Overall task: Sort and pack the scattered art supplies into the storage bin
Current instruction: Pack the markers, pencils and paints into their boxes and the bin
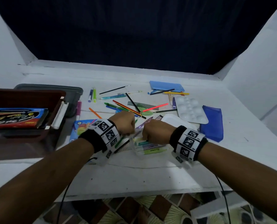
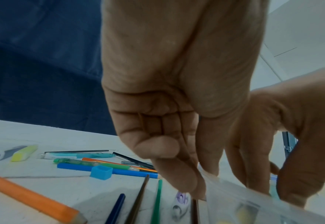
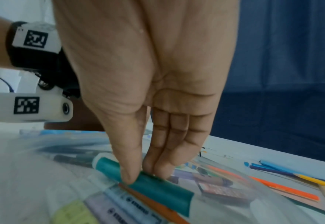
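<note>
— What's around you?
— A dark blue curtain (image 1: pixel 134 29) hangs behind your white bench (image 1: pixel 134 175), with pale walls on both sides. The storage bin (image 1: pixel 37 113) sits at the bench's left end, a boxed set lying inside it.
— And the supplies?
— Pencils and pens lie scattered across the middle, a white paint palette (image 1: pixel 191 110) and a blue pouch (image 1: pixel 213 123) to the right.
— My hands?
— Your left hand (image 1: pixel 124 122) has its fingers curled, pinching the edge of a clear plastic pouch (image 1: pixel 149 146) of pastel highlighters near the bench's front. Your right hand (image 1: pixel 155 131) pinches a teal marker (image 3: pixel 158 184) between thumb and fingertips at the pouch.
</note>
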